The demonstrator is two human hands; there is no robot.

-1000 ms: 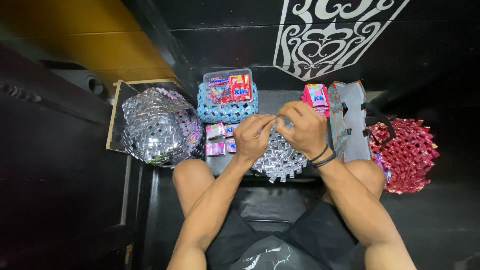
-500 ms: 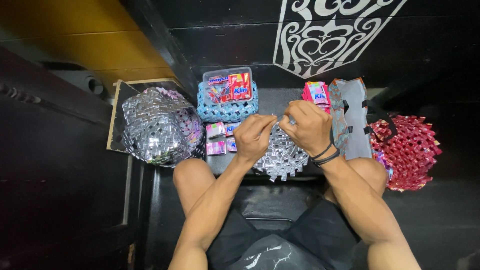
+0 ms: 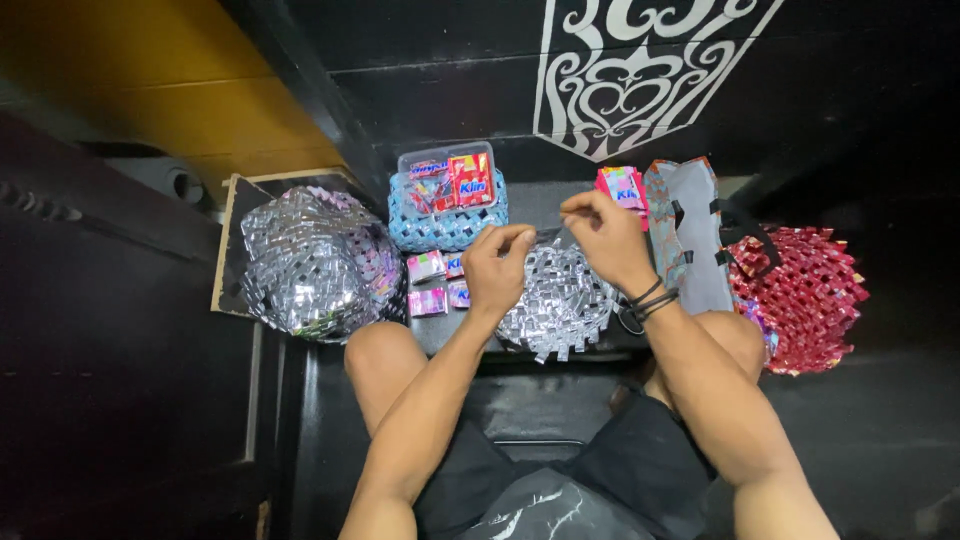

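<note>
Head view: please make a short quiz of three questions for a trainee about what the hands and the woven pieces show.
1. True or false: both hands work above the silver woven piece.
2. Which thing lies at the person's far right: A) red woven piece, B) blue woven basket, C) large silver woven bag?
3. What does the right hand wear at the wrist?

Key:
1. True; the left hand and the right hand pinch a thin strip between them over it.
2. A.
3. Dark bands.
</note>
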